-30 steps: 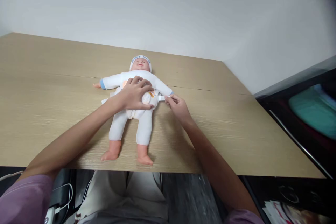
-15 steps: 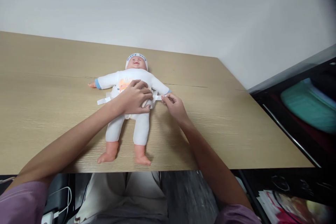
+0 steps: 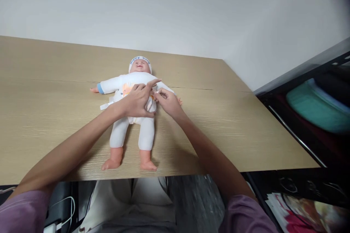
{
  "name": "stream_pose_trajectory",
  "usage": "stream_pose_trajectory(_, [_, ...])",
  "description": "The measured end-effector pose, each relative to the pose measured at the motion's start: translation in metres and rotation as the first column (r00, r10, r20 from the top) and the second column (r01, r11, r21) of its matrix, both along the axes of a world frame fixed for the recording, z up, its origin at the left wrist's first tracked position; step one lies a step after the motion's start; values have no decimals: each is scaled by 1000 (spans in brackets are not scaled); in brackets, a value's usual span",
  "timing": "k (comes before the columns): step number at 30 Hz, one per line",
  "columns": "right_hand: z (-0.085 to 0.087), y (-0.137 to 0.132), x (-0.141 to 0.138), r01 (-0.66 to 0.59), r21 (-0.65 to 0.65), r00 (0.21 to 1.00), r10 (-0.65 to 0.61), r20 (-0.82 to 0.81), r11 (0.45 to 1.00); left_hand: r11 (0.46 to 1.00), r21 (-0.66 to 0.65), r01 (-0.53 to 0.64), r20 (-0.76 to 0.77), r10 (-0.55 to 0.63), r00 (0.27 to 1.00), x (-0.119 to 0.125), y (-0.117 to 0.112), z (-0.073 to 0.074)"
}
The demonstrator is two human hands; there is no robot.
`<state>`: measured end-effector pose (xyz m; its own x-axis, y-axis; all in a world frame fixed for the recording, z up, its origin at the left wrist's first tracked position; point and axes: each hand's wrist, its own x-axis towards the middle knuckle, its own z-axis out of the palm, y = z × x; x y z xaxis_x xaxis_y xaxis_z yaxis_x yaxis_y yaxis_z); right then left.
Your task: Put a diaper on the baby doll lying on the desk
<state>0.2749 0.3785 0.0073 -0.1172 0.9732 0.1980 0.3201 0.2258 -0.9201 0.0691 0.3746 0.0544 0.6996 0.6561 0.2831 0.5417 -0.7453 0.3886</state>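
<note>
Doll (image 3: 119, 133) lies face-up on the table (image 3: 246, 127), head away from us, our left hand (image 3: 136, 102) spread flat on its belly, our right hand (image 3: 168, 102) alongside pinching the diaper (image 3: 136, 119) at the waist.

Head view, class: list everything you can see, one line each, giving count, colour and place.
doll: 1, white suit, on its back mid-table
nappy: 1, white, round the doll's waist
table: 1, light wood, across the view
teal bundle: 1, on black shelf, right
cable: 1, white, lower left
left hand: 1, flat on the doll's belly
right hand: 1, fingers pinching the nappy at the doll's waist
</note>
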Motion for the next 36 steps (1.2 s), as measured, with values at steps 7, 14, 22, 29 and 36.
stream_pose_trajectory(7, [1,-8,-20,40,64,999,-38,-26,997,966,-188,177,259,-125,958,-13,9,3])
stream_pose_trajectory(14, [-3,-58,-17,-117,448,949,-33,315,886,898,-376,228,518,0,855,-29,21,6])
stream_pose_trajectory(22, [6,-56,-8,-189,475,910,-28,414,860,857,-376,-353,459,503,732,-101,12,-21])
stream_pose_trajectory(29, [44,-30,-54,-173,508,898,-77,433,844,836,-118,-535,61,544,837,-143,-2,-58])
stream_pose_trajectory(36, [42,3,-101,-312,364,800,36,599,878,751,-378,-542,-26,576,817,-150,6,-53])
